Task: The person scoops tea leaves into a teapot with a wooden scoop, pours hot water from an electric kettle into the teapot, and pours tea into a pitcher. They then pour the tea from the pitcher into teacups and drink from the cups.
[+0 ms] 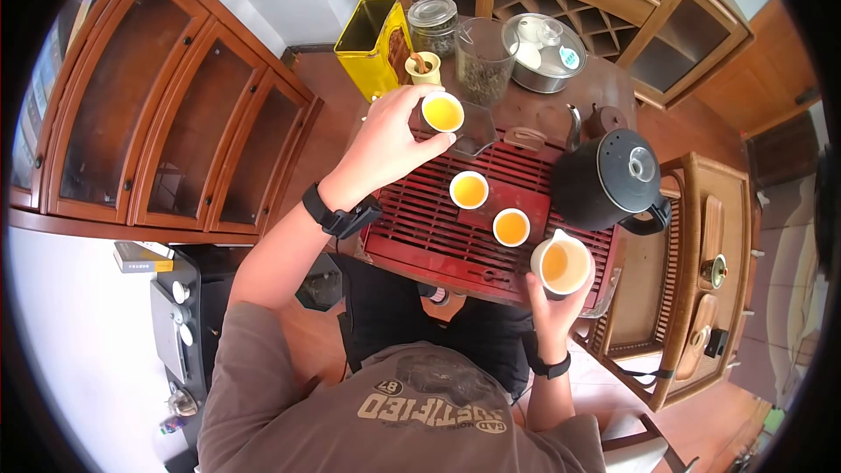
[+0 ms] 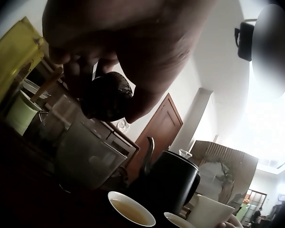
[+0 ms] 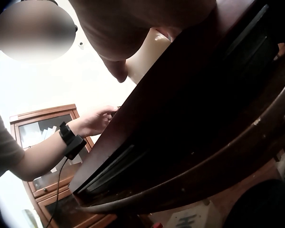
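Observation:
My left hand (image 1: 399, 144) pinches a small teacup (image 1: 443, 112) of yellow tea between thumb and fingers, above the back left of the red slatted tea tray (image 1: 412, 241). From below, in the left wrist view, this teacup (image 2: 110, 96) looks dark. A white spouted pitcher (image 1: 561, 264), with amber tea inside, is held by my right hand (image 1: 554, 320) at the tray's front right corner. Between the hands, two white teacups of tea stand on the tray, one further back (image 1: 469, 191) and the other nearer the pitcher (image 1: 511, 228).
A black kettle (image 1: 613, 180) stands at the tray's right. Behind the tray are a yellow tin (image 1: 372, 48), a lidded glass jar (image 1: 433, 24), a clear container of tea leaves (image 1: 484, 66) and a round glass-lidded pot (image 1: 545, 52). A wicker cart (image 1: 644, 298) stands to the right.

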The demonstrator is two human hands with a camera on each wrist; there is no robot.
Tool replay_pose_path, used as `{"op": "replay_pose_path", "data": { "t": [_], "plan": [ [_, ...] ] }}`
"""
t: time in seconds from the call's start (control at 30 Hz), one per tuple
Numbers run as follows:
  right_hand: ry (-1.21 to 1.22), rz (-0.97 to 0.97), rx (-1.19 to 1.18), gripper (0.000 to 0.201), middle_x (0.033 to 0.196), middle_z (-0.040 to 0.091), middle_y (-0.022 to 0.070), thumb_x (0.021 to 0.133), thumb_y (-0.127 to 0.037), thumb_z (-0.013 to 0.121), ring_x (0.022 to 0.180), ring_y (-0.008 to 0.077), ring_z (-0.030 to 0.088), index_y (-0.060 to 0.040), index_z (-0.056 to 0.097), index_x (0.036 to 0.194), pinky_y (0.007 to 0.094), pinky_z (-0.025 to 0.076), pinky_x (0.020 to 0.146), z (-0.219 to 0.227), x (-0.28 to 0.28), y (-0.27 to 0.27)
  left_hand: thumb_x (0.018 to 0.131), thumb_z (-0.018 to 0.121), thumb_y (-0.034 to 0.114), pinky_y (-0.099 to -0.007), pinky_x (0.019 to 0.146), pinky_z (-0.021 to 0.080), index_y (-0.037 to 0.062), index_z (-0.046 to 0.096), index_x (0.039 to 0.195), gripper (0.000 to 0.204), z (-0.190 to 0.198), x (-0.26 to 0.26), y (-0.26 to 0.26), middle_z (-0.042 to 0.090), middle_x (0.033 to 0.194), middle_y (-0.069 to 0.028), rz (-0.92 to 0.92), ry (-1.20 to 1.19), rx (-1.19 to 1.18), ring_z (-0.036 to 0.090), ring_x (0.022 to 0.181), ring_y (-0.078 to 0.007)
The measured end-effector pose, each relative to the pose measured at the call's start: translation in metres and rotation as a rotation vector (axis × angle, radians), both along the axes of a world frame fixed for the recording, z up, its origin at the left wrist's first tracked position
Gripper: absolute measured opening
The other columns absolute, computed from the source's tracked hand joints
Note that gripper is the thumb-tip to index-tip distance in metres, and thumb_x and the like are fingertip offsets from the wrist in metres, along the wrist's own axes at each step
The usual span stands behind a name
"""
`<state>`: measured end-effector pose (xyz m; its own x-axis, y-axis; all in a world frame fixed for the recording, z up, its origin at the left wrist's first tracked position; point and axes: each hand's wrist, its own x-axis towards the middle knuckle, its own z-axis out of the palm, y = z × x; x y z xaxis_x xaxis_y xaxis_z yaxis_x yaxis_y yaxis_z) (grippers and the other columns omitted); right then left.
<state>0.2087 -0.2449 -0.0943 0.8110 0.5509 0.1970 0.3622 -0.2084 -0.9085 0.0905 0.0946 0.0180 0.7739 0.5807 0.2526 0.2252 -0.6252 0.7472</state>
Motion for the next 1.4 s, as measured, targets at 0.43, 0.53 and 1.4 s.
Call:
{"op": "replay_pose_path", "data": {
  "t": [0.43, 0.53, 1.4],
  "plan": [
    [-0.059, -0.012, 0.012, 0.096, 0.142, 0.055, 0.02, 0.079, -0.025, 0.093, 0.131, 0.0311, 0.056, 0.0049, 0.037, 0.151, 0.0431, 0.044, 0.113, 0.005, 0.001, 0.002, 0.081, 0.083, 0.022, -0.042, 0.102, 0.041, 0.0108, 0.062, 0.13, 0.055, 0.017, 0.015, 0.004, 0.067, 0.121, -0.01, -0.104, 0.199, 0.412, 0.06, 0.115, -0.0312],
    [-0.031, -0.002, 0.034, 0.093, 0.141, 0.056, 0.0193, 0.079, -0.024, 0.093, 0.13, 0.0308, 0.057, 0.0044, 0.039, 0.15, 0.0429, 0.044, 0.112, 0.007, 0.001, 0.003, 0.08, 0.084, 0.022, -0.0419, 0.102, 0.04, 0.0108, 0.062, 0.129, 0.055, 0.021, 0.018, 0.005, 0.066, 0.121, -0.0104, -0.11, 0.237, 0.495, 0.059, 0.115, -0.031],
    [-0.122, -0.029, 0.063, 0.087, 0.137, 0.062, 0.0212, 0.077, -0.021, 0.092, 0.125, 0.0343, 0.062, 0.003, 0.046, 0.147, 0.043, 0.047, 0.109, 0.014, 0.0, 0.005, 0.077, 0.086, 0.022, -0.0454, 0.097, 0.042, 0.0074, 0.062, 0.125, 0.056, 0.024, 0.019, -0.018, 0.066, 0.121, -0.0149, -0.027, 0.1, 0.634, 0.06, 0.115, -0.0325]
  ]
}}
